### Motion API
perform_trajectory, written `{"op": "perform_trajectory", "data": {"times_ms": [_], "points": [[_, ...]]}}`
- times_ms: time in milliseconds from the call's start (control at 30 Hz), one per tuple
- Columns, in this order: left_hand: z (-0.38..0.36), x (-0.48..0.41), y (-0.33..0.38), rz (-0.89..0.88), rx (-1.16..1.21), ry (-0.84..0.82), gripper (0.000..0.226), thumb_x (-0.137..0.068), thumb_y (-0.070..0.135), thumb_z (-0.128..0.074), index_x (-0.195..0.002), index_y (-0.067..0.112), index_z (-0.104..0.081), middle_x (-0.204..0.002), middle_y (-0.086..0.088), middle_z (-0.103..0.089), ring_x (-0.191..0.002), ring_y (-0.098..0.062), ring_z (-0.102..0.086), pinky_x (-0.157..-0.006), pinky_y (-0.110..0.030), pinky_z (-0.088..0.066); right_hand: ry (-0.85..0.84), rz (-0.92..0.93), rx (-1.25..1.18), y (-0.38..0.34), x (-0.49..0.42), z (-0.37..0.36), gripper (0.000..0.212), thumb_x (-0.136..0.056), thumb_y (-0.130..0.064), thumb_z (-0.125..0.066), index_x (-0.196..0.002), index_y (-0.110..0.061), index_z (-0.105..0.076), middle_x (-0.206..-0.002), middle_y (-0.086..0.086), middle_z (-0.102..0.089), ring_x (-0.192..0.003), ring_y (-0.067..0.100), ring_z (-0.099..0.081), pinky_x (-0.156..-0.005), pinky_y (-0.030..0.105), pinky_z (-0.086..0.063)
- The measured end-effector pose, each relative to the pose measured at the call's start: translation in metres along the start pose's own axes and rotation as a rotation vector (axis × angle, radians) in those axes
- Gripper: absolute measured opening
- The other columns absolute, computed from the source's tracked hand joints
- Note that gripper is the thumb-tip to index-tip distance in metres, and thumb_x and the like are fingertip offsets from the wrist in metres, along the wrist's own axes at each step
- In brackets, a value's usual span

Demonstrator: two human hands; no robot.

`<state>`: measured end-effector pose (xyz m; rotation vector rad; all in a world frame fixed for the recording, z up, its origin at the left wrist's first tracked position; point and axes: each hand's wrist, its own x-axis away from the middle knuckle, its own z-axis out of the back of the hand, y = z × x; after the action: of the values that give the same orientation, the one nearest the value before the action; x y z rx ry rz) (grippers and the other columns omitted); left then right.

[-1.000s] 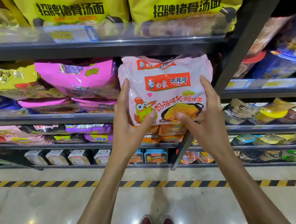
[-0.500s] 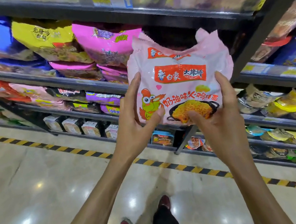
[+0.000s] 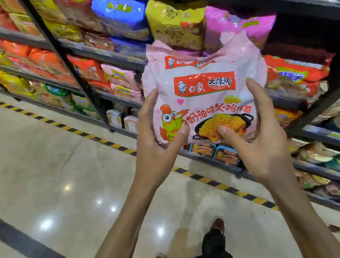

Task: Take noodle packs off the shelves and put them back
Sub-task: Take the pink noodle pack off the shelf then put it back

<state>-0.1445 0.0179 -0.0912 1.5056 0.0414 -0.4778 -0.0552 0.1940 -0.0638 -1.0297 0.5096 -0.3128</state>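
Note:
A pale pink noodle multipack (image 3: 205, 92) with a red label and a cartoon chicken is held upright in front of the shelves, clear of them. My left hand (image 3: 155, 140) grips its lower left edge, thumb on the front. My right hand (image 3: 259, 137) grips the lower right edge, thumb pressed on the noodle picture. Behind the pack, to its upper right, there is a dark gap on the shelf (image 3: 306, 40) beside magenta packs (image 3: 244, 25).
Black metal shelves (image 3: 305, 2) run diagonally across the view, full of yellow (image 3: 175, 25), blue (image 3: 122, 13), orange (image 3: 44, 59) and red packs (image 3: 294, 73). Cup and bowl noodles fill the low shelves. A yellow-black striped line (image 3: 213, 182) marks the glossy floor (image 3: 61, 179). My shoes show below.
Both hands have drawn the pink pack out and away from the shelf, towards me. My view has swung left, showing more of the aisle and its floor.

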Motion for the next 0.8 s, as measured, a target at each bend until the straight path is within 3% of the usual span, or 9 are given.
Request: {"op": "perform_trajectory", "data": {"times_ms": [67, 167, 233, 333, 433, 533, 600, 667, 800], "points": [[0.051, 0.016, 0.004, -0.018, -0.051, 0.074, 0.076, -0.092, 0.007, -0.074, -0.15, 0.03, -0.031, -0.157, 0.006, -0.034, -0.144, -0.016, -0.045, -0.104, -0.032, -0.053, -0.077, 0.037, -0.045, -0.024, 0.011, -0.041, 0.085, -0.086, -0.024, -0.078, -0.152, -0.046, -0.027, -0.149, -0.032, -0.039, -0.129, 0.006, -0.053, -0.102, 0.048, -0.05], [0.123, 0.047, 0.009, -0.001, -0.115, 0.201, 0.077, -0.091, 0.004, -0.074, -0.15, 0.028, -0.031, -0.159, -0.003, -0.032, -0.142, -0.022, -0.047, -0.103, -0.035, -0.055, -0.227, 0.091, -0.082, -0.056, 0.03, -0.099, 0.085, -0.086, -0.02, -0.078, -0.153, -0.042, -0.029, -0.128, -0.053, -0.04, -0.098, 0.004, -0.063, -0.092, 0.045, -0.055], [0.167, 0.068, 0.012, 0.027, -0.132, 0.299, 0.077, -0.09, 0.002, -0.074, -0.151, 0.025, -0.032, -0.158, -0.005, -0.034, -0.139, -0.02, -0.051, -0.102, -0.034, -0.055, -0.302, 0.114, -0.103, -0.078, 0.04, -0.136, 0.086, -0.084, -0.022, -0.08, -0.15, -0.047, -0.031, -0.118, -0.043, -0.051, -0.084, 0.016, -0.067, -0.083, 0.046, -0.057], [0.224, 0.089, 0.015, 0.044, -0.179, 0.441, 0.078, -0.09, 0.004, -0.075, -0.152, 0.025, -0.032, -0.158, -0.004, -0.036, -0.139, -0.021, -0.052, -0.105, -0.044, -0.054, -0.408, 0.18, -0.128, -0.11, 0.047, -0.188, 0.087, -0.08, -0.018, -0.082, -0.152, -0.039, -0.036, -0.128, -0.019, -0.045, -0.084, 0.01, -0.06, -0.079, 0.024, -0.052], [0.268, 0.099, 0.021, 0.04, -0.212, 0.548, 0.077, -0.091, 0.005, -0.074, -0.151, 0.027, -0.031, -0.158, 0.002, -0.034, -0.14, -0.015, -0.05, -0.104, -0.038, -0.054, -0.52, 0.24, -0.18, -0.135, 0.047, -0.236, 0.088, -0.079, -0.013, -0.082, -0.151, -0.037, -0.038, -0.11, -0.041, -0.055, -0.071, 0.01, -0.059, -0.074, 0.04, -0.056], [0.303, 0.105, 0.027, 0.05, -0.219, 0.646, 0.077, -0.091, 0.005, -0.075, -0.151, 0.026, -0.031, -0.155, 0.005, -0.036, -0.135, -0.006, -0.053, -0.097, -0.024, -0.056, -0.615, 0.296, -0.238, -0.155, 0.046, -0.276, 0.086, -0.081, -0.006, -0.08, -0.152, -0.033, -0.038, -0.108, -0.054, -0.048, -0.105, 0.004, -0.051, -0.081, 0.038, -0.057], [0.325, 0.108, 0.027, 0.049, -0.21, 0.702, 0.078, -0.089, 0.006, -0.075, -0.151, 0.026, -0.031, -0.155, 0.005, -0.037, -0.133, -0.005, -0.055, -0.094, -0.022, -0.056, -0.664, 0.332, -0.274, -0.167, 0.044, -0.3, 0.085, -0.082, -0.004, -0.08, -0.152, -0.029, -0.038, -0.11, -0.055, -0.047, -0.113, -0.012, -0.047, -0.081, 0.012, -0.05], [0.348, 0.11, 0.026, 0.05, -0.207, 0.751, 0.079, -0.088, 0.004, -0.075, -0.151, 0.026, -0.032, -0.155, 0.004, -0.039, -0.131, -0.006, -0.057, -0.093, -0.023, -0.057, -0.722, 0.353, -0.3, -0.178, 0.041, -0.327, 0.084, -0.082, -0.004, -0.08, -0.151, -0.028, -0.039, -0.119, -0.059, -0.041, -0.112, -0.028, -0.047, -0.081, 0.0, -0.04], [0.395, 0.098, 0.023, 0.054, -0.226, 0.806, 0.08, -0.088, 0.002, -0.075, -0.151, 0.031, -0.033, -0.156, 0.002, -0.04, -0.132, -0.011, -0.057, -0.093, -0.032, -0.06, -0.813, 0.346, -0.355, -0.208, 0.027, -0.38, 0.083, -0.084, -0.008, -0.08, -0.151, -0.036, -0.039, -0.129, -0.053, -0.042, -0.116, -0.026, -0.047, -0.088, 0.018, -0.053]]}}
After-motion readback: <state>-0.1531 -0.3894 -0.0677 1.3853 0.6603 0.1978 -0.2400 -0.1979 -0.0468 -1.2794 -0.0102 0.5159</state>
